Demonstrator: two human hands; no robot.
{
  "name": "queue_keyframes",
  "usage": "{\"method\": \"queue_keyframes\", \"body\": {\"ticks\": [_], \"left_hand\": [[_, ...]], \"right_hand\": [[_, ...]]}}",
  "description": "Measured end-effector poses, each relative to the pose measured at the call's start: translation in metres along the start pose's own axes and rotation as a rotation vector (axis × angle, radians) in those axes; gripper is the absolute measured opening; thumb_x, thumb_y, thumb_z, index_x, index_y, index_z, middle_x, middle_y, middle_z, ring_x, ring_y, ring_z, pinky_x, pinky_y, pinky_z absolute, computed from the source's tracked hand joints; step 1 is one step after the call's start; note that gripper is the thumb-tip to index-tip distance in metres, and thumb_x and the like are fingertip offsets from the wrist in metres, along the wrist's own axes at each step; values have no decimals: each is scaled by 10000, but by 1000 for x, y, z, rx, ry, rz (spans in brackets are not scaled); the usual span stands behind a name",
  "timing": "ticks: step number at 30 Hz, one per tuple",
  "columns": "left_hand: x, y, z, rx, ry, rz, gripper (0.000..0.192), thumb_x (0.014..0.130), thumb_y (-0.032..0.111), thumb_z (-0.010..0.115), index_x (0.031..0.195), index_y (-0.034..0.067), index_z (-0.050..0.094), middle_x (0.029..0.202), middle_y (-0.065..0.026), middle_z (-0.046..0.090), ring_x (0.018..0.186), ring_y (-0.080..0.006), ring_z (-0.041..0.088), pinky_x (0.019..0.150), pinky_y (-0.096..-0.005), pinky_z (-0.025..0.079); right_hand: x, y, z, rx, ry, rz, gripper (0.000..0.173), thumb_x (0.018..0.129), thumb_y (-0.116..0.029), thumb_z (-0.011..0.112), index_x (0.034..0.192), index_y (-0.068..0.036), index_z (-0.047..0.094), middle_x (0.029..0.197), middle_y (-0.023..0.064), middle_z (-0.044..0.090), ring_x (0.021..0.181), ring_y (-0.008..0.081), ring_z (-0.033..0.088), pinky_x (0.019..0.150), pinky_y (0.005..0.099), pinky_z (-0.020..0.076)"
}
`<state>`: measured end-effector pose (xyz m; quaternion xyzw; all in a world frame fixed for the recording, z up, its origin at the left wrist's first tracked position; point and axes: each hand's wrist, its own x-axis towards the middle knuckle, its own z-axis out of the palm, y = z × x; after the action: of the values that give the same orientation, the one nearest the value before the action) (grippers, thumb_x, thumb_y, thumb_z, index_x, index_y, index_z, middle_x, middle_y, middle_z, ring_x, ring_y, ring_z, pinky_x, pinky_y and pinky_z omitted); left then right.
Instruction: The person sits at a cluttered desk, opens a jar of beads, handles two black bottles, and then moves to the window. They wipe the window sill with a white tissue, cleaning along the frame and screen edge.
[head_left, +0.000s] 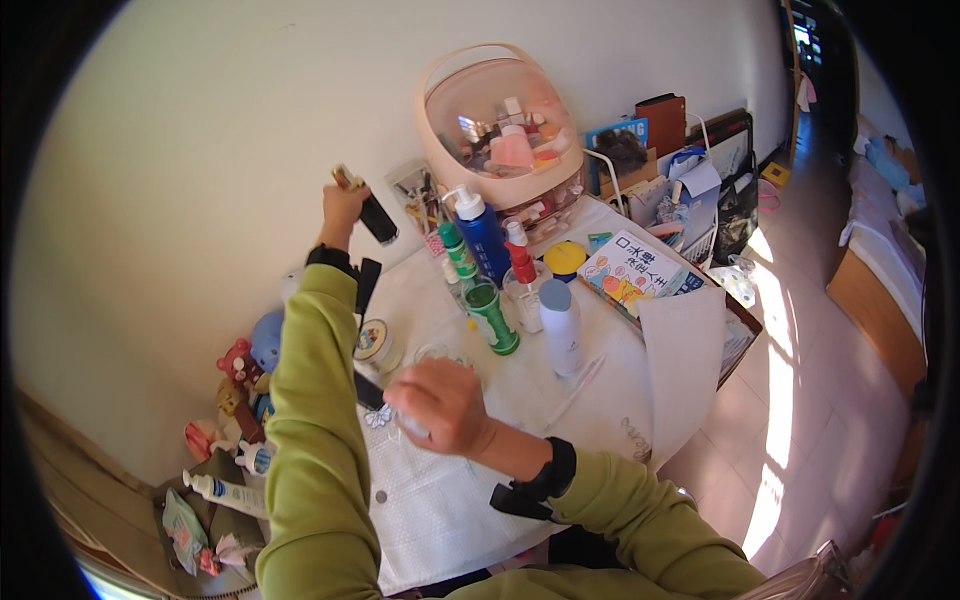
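Observation:
My left hand (345, 206) is raised at the far side of the table, against the wall, with its fingers closed around a dark bottle (377, 219) that has gold trim. Over the near part of the table, my right hand (442, 405) is curled around a small, pale, see-through item (412, 425), mostly hidden by the fingers. A round-lidded jar (375, 343) stands between the two arms. Beyond my right hand are a green bottle (491, 319), a white bottle with a grey cap (561, 334) and a blue pump bottle (484, 236).
A pink cosmetics case (495, 124) stands at the back. On the right, a book (637, 270) lies in a tray beside a file rack (697, 202). A pen (576, 391) lies on the white tablecloth (450, 510). Plush toys (240, 367) and a lotion bottle (225, 493) are at the left.

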<state>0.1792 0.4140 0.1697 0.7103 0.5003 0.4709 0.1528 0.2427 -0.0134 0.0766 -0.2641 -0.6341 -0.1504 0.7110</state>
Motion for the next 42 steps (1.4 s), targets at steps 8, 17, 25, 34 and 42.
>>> {"method": "queue_keyframes", "body": {"ticks": [8, 17, 25, 34, 42], "left_hand": [[-131, 191, -196, -52, -81, 274, 560, 823, 346, 811, 1186, -2, 563, 1016, -86, 664, 835, -149, 634, 686, -288, 533], [-362, 111, -258, -396, -372, 197, 510, 825, 85, 802, 1267, 18, 556, 1171, -39, 652, 1069, -134, 607, 954, -299, 482], [-445, 13, -214, -636, -423, 4, 519, 795, -13, 792, 1230, 44, 515, 1106, -51, 655, 984, -93, 628, 749, -220, 538], [-444, -25, -186, -740, -410, -46, 670, 750, -37, 796, 1298, 54, 422, 1107, -73, 662, 1021, -131, 627, 826, -268, 530], [-447, -37, -178, -871, -431, -105, 685, 731, -1, 818, 1291, 54, 426, 1216, -57, 598, 1024, -117, 602, 884, -284, 502]], "right_hand": [[-12, 8, 9, 18, -51, -9, 312, 671, -26, 702, 971, -76, 632, 871, 86, 633, 728, 283, 622, 617, 377, 497], [-22, -2, 19, 44, -120, -46, 341, 692, 26, 665, 1022, -52, 630, 906, 123, 642, 794, 324, 634, 682, 394, 512], [-34, -15, 27, 244, -259, 132, 379, 943, -204, 573, 1266, -7, 553, 1239, 173, 580, 1155, 315, 567, 992, 381, 435], [-76, -51, 50, 632, -510, 679, 534, 1042, -242, 518, 1500, -16, 362, 1437, 113, 496, 1314, 171, 468, 1107, 317, 346], [-47, -24, 52, 937, -775, 804, 569, 898, -120, 711, 1406, -61, 461, 1268, 53, 603, 1180, 121, 549, 1032, 297, 435]]}}
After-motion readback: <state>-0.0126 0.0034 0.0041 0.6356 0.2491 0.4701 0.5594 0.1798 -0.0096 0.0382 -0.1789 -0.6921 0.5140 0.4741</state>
